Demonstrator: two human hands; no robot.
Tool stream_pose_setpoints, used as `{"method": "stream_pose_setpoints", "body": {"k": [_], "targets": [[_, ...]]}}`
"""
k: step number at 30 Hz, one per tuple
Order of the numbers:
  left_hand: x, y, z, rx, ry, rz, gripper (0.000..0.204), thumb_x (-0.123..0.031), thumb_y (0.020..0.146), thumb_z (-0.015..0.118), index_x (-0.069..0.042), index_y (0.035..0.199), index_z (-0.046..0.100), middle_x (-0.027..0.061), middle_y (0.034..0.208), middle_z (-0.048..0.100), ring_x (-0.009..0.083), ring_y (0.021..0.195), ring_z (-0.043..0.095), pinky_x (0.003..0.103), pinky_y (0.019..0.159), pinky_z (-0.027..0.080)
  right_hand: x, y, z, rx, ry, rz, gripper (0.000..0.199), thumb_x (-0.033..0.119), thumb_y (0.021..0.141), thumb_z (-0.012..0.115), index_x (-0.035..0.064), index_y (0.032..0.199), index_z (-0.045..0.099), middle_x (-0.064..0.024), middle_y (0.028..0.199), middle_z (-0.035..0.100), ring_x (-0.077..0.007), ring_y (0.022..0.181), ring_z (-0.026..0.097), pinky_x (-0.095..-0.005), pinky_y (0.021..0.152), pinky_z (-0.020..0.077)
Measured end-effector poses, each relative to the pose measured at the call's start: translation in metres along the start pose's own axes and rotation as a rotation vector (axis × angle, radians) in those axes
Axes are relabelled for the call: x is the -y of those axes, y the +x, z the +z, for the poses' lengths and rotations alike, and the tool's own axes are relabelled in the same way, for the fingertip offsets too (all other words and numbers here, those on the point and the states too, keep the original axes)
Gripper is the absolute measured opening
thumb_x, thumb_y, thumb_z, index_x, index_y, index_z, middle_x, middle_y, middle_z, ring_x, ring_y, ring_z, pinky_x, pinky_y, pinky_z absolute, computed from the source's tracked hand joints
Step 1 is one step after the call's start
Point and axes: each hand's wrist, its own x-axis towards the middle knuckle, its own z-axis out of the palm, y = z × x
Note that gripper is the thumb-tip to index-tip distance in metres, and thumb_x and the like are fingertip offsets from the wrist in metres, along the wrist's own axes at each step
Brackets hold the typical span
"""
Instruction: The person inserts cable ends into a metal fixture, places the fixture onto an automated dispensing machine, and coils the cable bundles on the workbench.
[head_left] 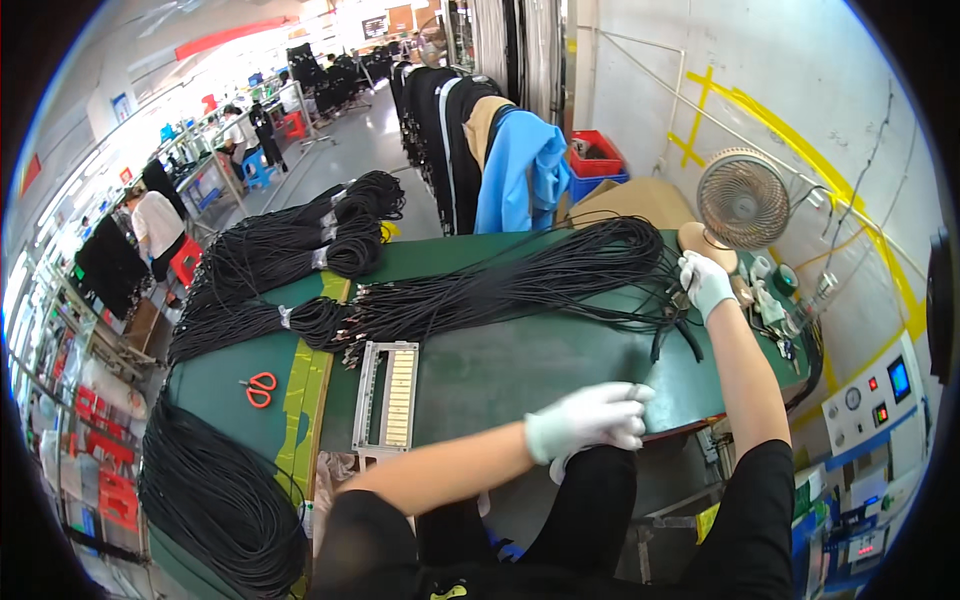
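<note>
My left hand point(592, 418), in a white glove, is over my lap at the table's front edge. Its fingers are curled together, and whatever they may hold is hidden. Further right and away, my gloved right hand point(706, 283) is at the right end of a long bundle of black cables point(520, 285), by the fan's base. Those fingers are pinched; what lies between them is too small to make out. Just below it on the green table point(480, 370) lies a dark-handled hand tool point(678, 338), probably pliers. A metal-framed tray point(387, 395) with a pale slotted strip stands left of my left hand.
More black cable bundles point(290, 245) cover the table's left, with another coil point(215, 490) nearer me. Red-handled scissors point(260, 389) lie beside yellow tape point(308, 400). A fan point(743, 200) and tape rolls point(784, 278) crowd the right. Garments point(520, 170) hang beyond.
</note>
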Motion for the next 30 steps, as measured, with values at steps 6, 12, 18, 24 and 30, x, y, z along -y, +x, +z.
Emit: {"method": "stream_pose_setpoints", "body": {"k": [6,12,18,24,30], "targets": [[-0.177,-0.131,-0.046,-0.491,0.616,-0.146,0.055,-0.016,0.093,0.066,0.003,0.142,0.050,0.0099,0.098,0.065,0.0106,0.078,0.063,0.023,0.069,0.055,-0.029,0.035,-0.022,-0.026,0.084,-0.010,0.036,-0.007,0.091,0.054,-0.0092,0.126,0.048,-0.0158,0.098,0.058,-0.0185,0.070,0.056,-0.0291,0.059,0.0495],[-0.239,-0.178,-0.128,-0.786,1.758,0.032,0.033,-0.019,0.088,0.067,-0.007,0.118,0.072,0.0088,0.094,0.074,0.0157,0.076,0.068,0.031,0.071,0.055,-0.055,0.036,-0.020,-0.136,0.030,-0.068,0.028,-0.003,0.095,0.053,-0.0071,0.123,0.053,-0.0127,0.096,0.059,-0.0219,0.079,0.061,-0.0398,0.074,0.0579],[-0.215,-0.093,-0.229,-0.822,2.320,0.596,0.018,-0.027,0.091,0.065,-0.027,0.106,0.073,0.0083,0.084,0.062,0.0305,0.080,0.064,0.044,0.070,0.052,-0.036,0.009,-0.019,-0.128,-0.465,-0.147,0.038,0.017,0.100,0.058,0.0014,0.134,0.053,-0.0108,0.099,0.063,-0.0202,0.070,0.063,-0.0370,0.062,0.0561],[-0.208,-0.053,-0.283,-0.862,2.414,0.115,0.025,-0.031,0.089,0.064,-0.031,0.113,0.073,0.0059,0.097,0.067,0.0279,0.094,0.065,0.044,0.079,0.051,-0.006,-0.042,-0.023,-0.295,-1.488,-0.628,0.036,0.040,0.091,0.066,0.0116,0.112,0.070,-0.0134,0.099,0.073,-0.0324,0.094,0.069,-0.0424,0.082,0.0535],[-0.176,-0.068,-0.288,-0.775,2.143,0.279,0.058,-0.041,0.091,0.065,-0.010,0.139,0.057,0.0169,0.132,0.059,0.0337,0.127,0.050,0.048,0.110,0.034,0.006,-0.069,-0.078,-0.320,-1.713,-0.526,0.025,0.025,0.083,0.065,0.0152,0.105,0.073,-0.0104,0.101,0.070,-0.0322,0.095,0.067,-0.0423,0.084,0.0533]]}}
